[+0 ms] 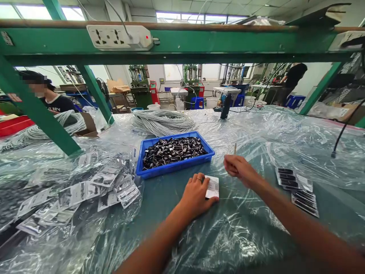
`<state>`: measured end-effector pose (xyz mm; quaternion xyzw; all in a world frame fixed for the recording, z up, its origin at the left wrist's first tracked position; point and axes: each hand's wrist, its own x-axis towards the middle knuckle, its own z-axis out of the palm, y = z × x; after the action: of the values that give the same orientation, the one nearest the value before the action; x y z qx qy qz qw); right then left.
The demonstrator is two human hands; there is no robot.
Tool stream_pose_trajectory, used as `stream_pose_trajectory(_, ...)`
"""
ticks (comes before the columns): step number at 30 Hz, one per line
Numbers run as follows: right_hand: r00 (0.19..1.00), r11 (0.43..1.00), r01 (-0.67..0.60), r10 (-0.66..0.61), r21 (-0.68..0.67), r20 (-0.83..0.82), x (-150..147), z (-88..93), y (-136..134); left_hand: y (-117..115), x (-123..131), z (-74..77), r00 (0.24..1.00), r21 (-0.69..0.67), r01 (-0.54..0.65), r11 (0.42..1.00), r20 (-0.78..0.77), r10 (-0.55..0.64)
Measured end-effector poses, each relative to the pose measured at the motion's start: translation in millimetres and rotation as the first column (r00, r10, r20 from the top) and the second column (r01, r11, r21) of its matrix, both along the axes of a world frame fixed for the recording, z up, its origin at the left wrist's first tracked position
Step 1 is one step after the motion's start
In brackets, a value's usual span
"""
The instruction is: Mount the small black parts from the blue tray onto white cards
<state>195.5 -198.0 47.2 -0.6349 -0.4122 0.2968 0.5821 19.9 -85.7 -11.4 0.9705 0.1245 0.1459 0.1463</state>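
Observation:
My left hand [196, 194] rests on the plastic-covered table, its thumb and fingers holding a small white card [213, 186] flat by its edges. Faint marks show on the card; I cannot read them. To the right, my right hand [239, 169] is raised a little above the sheet, closed in a fist around a thin pale stick [235, 148] whose tip points up. Just beyond both hands stands a blue tray [173, 169], heaped with small black pieces [173, 150] that have shiny silvery parts.
Clear packets with white cards [76, 194] lie piled at the left. At the right are small packs of black pieces [303, 201]. Behind the tray sit a grey cable coil [162, 121] and a black bottle-like object [226, 106]. A green beam [213, 42] spans overhead. Two people are farther off.

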Motion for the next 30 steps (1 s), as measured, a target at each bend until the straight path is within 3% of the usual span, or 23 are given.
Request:
stream_pose_trajectory(2, 0.967, 0.992, -0.089, 0.108, 0.092, -0.232, -3, -3.4, 19, -1, -2, 1.5, 0.997, 0.013, 0.052, 0.999, -0.050, -0.051)
stream_pose_trajectory(4, 0.916, 0.974, -0.114, 0.179, 0.194, -0.360, -7, -10.6, 39, 5, -7, 5.2, 0.994, -0.034, 0.086, 0.996, -0.057, -0.088)
stream_pose_trajectory(7, 0.862, 0.951, -0.100, 0.230, 0.292, -0.451, -14, -22.6, 62, 12, -11, 7.6, 0.999, -0.148, 0.014, 0.989, -0.049, -0.021)
stream_pose_trajectory(11, 0.851, 0.946, -0.055, 0.212, 0.320, -0.480, -24, -32.0, 73, 7, -4, 1.8, 0.993, -0.252, -0.116, 0.961, -0.052, 0.106)
stream_pose_trajectory(18, 0.822, 0.950, -0.001, 0.178, 0.312, -0.541, -38, -46.6, 74, 4, -4, 4.5, 0.979, -0.370, -0.203, 0.907, -0.085, 0.185)
stream_pose_trajectory(24, 0.888, 0.943, 0.115, 0.044, 0.313, -0.458, -54, -58.0, 83, 7, -3, 7.1, 0.980, -0.388, -0.198, 0.900, -0.062, 0.189)
stream_pose_trajectory(27, 0.893, 0.968, 0.026, 0.089, 0.248, -0.440, -55, -54.0, 74, 7, -4, 3.5, 0.977, -0.376, -0.211, 0.902, -0.064, 0.203)
stream_pose_trajectory(30, 0.885, 0.978, -0.196, 0.206, 0.066, -0.418, -54, -47.2, 55, 4, -6, -1.9, 0.975, -0.360, -0.223, 0.906, -0.077, 0.209)
